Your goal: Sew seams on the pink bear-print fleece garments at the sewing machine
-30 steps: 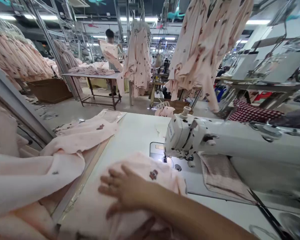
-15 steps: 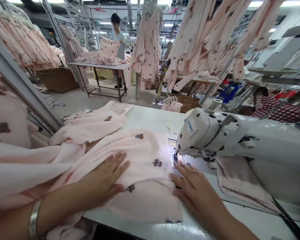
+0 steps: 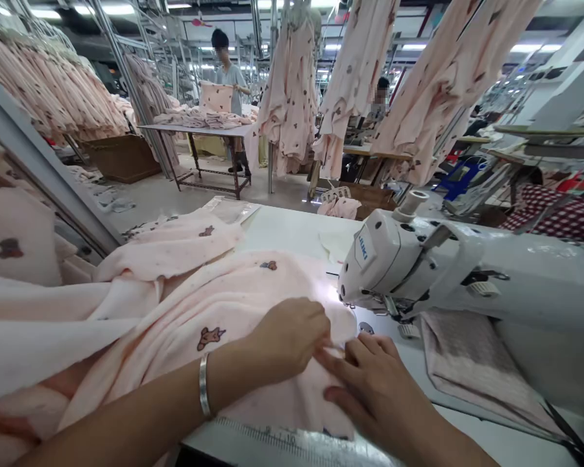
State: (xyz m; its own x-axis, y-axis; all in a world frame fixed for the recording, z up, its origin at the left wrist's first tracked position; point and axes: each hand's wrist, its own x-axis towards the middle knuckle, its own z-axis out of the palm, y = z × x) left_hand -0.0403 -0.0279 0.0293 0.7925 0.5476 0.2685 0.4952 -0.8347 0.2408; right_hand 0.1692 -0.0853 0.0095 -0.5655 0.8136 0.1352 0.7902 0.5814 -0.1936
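A pale pink garment with small bear prints (image 3: 224, 305) lies spread on the white sewing table (image 3: 282, 230), just left of the head of a white sewing machine (image 3: 394, 259). My left hand (image 3: 287, 337), with a silver bangle at the wrist, has its fingers curled and pinched on the cloth near the needle. My right hand (image 3: 370, 383) rests on the same cloth beside it, fingers pressed together at the fabric's edge. The two hands touch at the fingertips.
More pink cloth (image 3: 170, 246) is heaped at the left. A folded checked cloth (image 3: 462, 363) lies under the machine arm. Pink garments (image 3: 292, 91) hang overhead. A person (image 3: 228, 78) stands at a far table stacked with folded pieces; another person (image 3: 382, 97) sits farther back.
My left hand went from lying flat on the garment to pinching it near the needle. My right hand moved in to meet it. The cloth has shifted slightly towards me.
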